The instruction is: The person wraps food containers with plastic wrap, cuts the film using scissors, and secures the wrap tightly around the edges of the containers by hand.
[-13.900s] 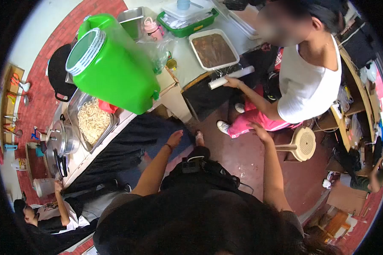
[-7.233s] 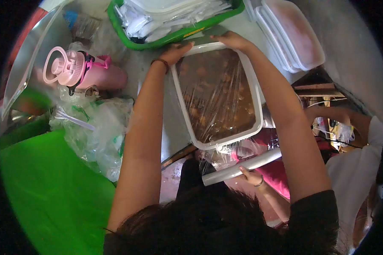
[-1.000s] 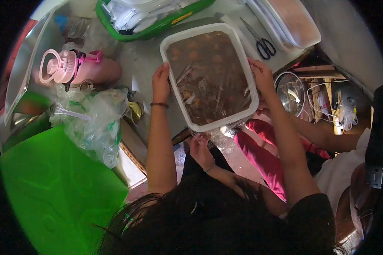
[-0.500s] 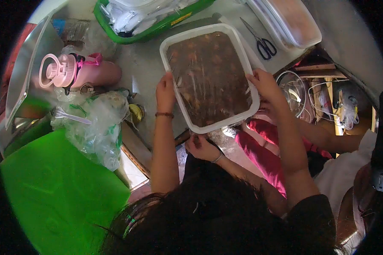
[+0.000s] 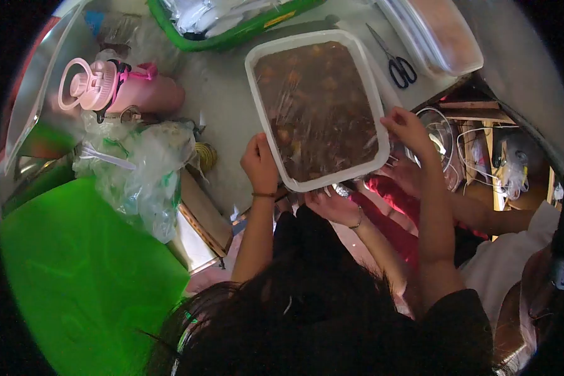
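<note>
A white rectangular tub [image 5: 252,74] holds a brown, chunky food, and clear, shiny plastic wrap [image 5: 294,100] appears to cover its top. My left hand [image 5: 260,161] is closed at the left rim, seemingly pinching the wrap's edge. On the opposite side, my right hand [image 5: 409,130] pinches at the right rim, thumb and fingers together. Below the near edge is a co-worker's hand [image 5: 333,207] with a bracelet. Another co-worker's hand [image 5: 402,174] is by the lower right corner, partly hidden.
Scissors [image 5: 396,62] lie right of the tub, beside clear lidded containers [image 5: 432,37]. A green basket [image 5: 232,39] of plastic-wrapped items stands behind. Leftward are a pink bottle [image 5: 147,94], crumpled plastic bags [image 5: 147,182] and a green sheet [image 5: 88,250]. A co-worker's white sleeve [image 5: 514,244] is at right.
My left hand has slid down along the left rim and closed more tightly. My right hand has shifted slightly outward. The bracelet-wearing co-worker's hand has moved right, under the near edge.
</note>
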`<state>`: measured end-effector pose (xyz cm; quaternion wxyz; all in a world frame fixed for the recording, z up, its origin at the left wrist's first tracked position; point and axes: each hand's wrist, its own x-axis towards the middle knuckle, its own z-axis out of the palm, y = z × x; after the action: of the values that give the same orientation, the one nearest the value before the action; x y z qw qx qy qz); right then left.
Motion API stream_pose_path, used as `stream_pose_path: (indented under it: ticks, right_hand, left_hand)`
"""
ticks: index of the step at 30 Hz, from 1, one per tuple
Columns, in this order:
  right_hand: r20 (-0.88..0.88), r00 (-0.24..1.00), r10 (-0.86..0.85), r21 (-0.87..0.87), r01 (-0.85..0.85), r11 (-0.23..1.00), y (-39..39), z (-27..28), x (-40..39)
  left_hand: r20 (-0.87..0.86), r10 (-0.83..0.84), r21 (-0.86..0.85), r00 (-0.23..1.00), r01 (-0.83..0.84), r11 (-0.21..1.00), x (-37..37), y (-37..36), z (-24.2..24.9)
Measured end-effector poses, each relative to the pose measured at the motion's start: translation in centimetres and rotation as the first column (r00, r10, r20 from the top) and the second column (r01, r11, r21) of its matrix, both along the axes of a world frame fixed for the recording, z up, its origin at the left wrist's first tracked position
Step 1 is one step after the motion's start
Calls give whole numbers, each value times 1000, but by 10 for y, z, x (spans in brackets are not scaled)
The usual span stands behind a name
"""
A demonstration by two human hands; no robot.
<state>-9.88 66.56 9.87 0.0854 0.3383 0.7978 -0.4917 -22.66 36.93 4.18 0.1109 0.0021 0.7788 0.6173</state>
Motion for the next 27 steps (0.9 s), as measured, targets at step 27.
stream_pose_path:
  ticks: [27]
  right_hand:
    - [-33,985,167,-396,-166,903,3,15,31]
  left_hand:
    - [253,-193,271,948,122,955,28,-31,9]
